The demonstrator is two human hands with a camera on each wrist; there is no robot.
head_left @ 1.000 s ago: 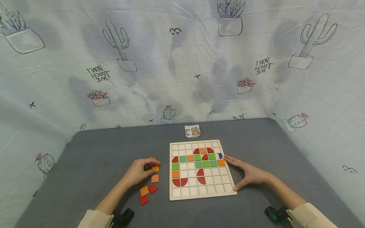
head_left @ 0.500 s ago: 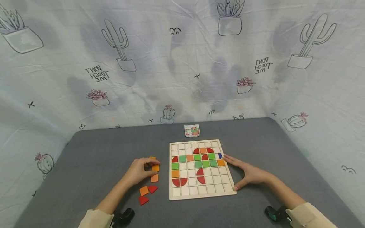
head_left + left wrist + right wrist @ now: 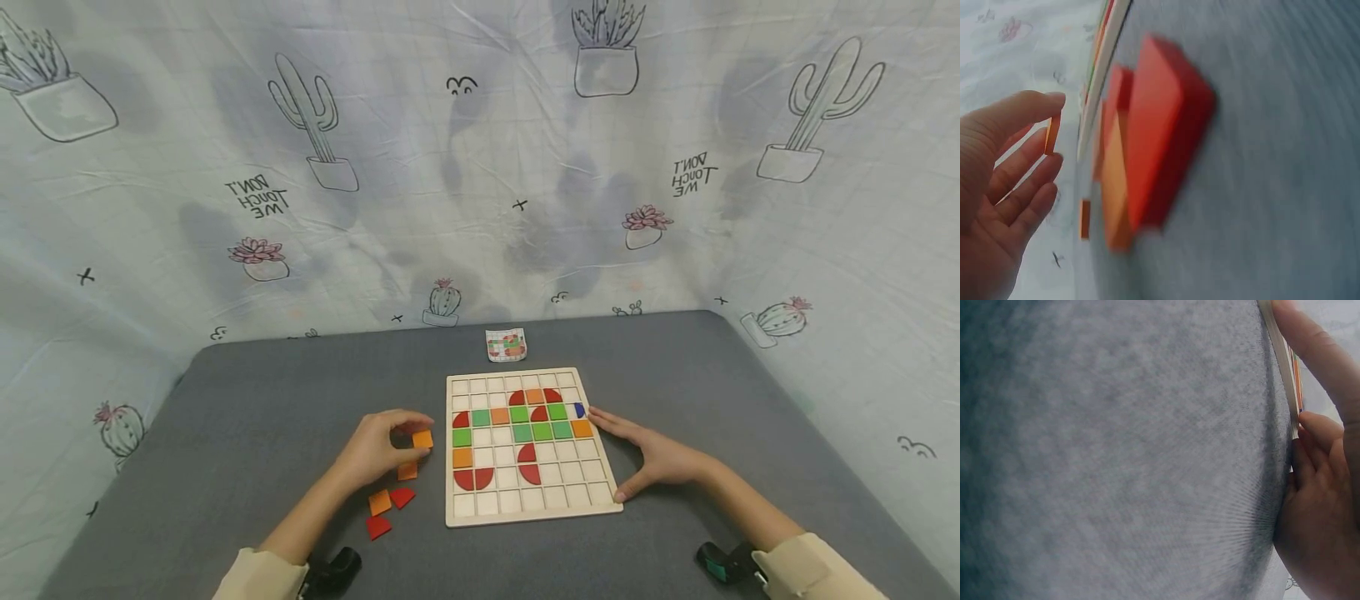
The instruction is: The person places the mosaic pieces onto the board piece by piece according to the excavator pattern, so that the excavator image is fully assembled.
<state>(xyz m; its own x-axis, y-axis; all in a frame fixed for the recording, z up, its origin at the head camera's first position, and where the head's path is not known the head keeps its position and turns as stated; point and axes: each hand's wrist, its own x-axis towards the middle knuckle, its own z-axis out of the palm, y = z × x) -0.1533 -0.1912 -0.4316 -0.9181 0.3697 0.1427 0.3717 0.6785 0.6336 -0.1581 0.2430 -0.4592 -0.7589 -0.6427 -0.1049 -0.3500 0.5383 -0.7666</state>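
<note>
My left hand (image 3: 372, 448) pinches an orange square tile (image 3: 422, 438) between thumb and fingers, just left of the wooden grid board (image 3: 551, 497). In the left wrist view, that orange tile (image 3: 1052, 134) is raised off the table, seen edge-on. Below the hand lie an orange tile (image 3: 407, 472), partly covered by the hand, another orange tile (image 3: 379, 502), and red quarter-round tiles (image 3: 402, 497). My right hand (image 3: 663, 457) rests against the board's right side, thumb at the near corner and fingertips farther up the edge. Green, red, orange and blue pieces sit in the board's cells.
A small printed card (image 3: 506, 344) with a coloured grid pattern lies behind the board. Grey cloth (image 3: 285, 400) covers the table, and a white curtain (image 3: 480, 167) with cactus drawings hangs around it. In the left wrist view a red tile (image 3: 1163, 131) is close and blurred.
My left hand has lifted the orange tile from the loose pieces and moved slightly right, toward the board. The right hand stays where it was.
</note>
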